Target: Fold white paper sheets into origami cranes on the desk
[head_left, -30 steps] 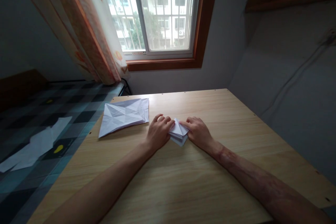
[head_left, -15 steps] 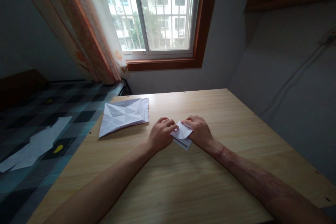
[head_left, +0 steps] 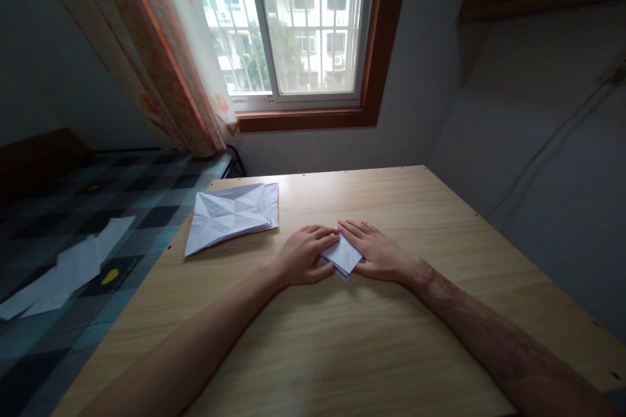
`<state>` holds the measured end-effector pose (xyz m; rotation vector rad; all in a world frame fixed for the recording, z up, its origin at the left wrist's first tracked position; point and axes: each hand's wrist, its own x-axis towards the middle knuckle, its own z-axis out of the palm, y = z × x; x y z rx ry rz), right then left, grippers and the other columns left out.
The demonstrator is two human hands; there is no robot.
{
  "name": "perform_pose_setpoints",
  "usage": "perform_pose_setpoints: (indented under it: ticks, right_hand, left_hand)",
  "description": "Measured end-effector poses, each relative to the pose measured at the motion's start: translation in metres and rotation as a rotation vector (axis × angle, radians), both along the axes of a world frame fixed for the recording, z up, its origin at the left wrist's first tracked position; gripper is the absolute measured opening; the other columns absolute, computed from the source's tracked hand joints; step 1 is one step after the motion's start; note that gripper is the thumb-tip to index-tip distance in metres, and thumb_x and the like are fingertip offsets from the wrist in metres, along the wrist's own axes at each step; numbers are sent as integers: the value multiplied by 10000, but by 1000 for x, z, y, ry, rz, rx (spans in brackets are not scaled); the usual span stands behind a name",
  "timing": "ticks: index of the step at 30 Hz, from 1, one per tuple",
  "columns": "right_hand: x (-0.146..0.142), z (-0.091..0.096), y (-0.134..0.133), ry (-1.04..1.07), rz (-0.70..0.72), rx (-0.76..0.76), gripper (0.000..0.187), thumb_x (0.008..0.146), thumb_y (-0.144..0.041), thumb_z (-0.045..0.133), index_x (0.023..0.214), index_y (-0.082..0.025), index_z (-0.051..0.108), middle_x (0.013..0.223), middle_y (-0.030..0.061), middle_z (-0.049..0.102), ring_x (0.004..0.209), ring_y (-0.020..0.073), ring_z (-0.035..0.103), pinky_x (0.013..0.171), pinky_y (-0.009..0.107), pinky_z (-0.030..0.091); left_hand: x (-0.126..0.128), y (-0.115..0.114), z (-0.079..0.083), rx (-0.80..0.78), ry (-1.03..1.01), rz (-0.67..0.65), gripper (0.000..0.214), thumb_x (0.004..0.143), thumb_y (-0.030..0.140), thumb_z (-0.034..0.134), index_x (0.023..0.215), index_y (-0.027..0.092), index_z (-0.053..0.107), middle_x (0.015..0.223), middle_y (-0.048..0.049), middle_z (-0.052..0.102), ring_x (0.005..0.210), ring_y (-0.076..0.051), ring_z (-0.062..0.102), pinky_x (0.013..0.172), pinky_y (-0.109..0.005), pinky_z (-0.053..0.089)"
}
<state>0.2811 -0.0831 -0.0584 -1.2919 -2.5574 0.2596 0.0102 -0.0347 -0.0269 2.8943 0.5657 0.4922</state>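
One folded paper, sides partly hidden | left hand, right hand: touching it, pinching unclear

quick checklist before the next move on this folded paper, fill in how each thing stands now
1. Left hand touching the folded paper on its left side: ok.
2. Right hand touching its right side: ok.
3. Near-corner layers flush: not ok, a lower layer peeks out past the top one.
4. Far corner lined up: cannot tell, the hands cover it.
5. Creased sheets on the table apart from both hands: ok, they lie off to the left.
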Motion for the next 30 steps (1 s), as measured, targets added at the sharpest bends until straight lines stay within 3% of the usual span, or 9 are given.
perform_pose_setpoints:
  ticks: [3,6,10,14,20,25,30]
  right_hand:
    - [4,1,0,13,14,-55,1149,929,-762,703,1783,-189,190,1831,154,230,1698,353,232,1392,527,175]
    - [8,4,0,35,25,-92,1299,832,-883,721,1787,-202,162,1833,157,205,1704,360,210,1398,514,165]
    - [8,5,-2,51,19,-100,1075,976,-810,610,1783,-235,192,1826,139,232,1703,320,231,1394,501,189]
    - [-1,0,-6,31,-48,-3,794,1131,-627,439,1780,-227,215,1824,130,247,1703,289,238,1387,524,203]
    - [-8,-6,-4,-17,-164,49,614,1165,-366,341,1749,-180,313,1809,124,300,1693,277,269,1370,551,239]
    - [-4,-7,3,24,-258,61,573,1138,-298,375,1699,-191,424,1765,129,411,1642,282,378,1331,562,300]
    - [-3,-3,5,150,-268,142,501,1083,-444,580,1514,-194,636,1605,155,613,1492,314,550,1264,516,398]
  left_hand:
    - [-2,-1,5,-29,21,-15,680,1009,624,641,1562,232,593,1599,-145,616,1423,-354,612,1216,-522,470]
    - [-3,0,5,-39,22,3,524,1106,514,519,1564,273,605,1608,-106,619,1442,-311,609,1223,-501,470]
    - [-1,1,-2,-18,-20,30,490,1084,406,582,1557,284,619,1579,-101,647,1437,-287,625,1221,-484,494]
    - [-4,3,-12,-15,22,58,584,1111,417,535,1678,295,468,1695,-88,525,1566,-262,511,1308,-475,406]
    - [-7,9,-24,-26,133,129,643,1157,495,394,1751,263,305,1775,-96,383,1670,-248,339,1368,-476,260]
    - [-4,8,-27,-36,121,252,603,1162,441,378,1721,217,368,1779,-111,370,1667,-266,345,1363,-498,272]
    - [-2,6,-25,-14,-37,352,472,1119,359,496,1547,183,586,1649,-133,572,1523,-293,548,1288,-492,426]
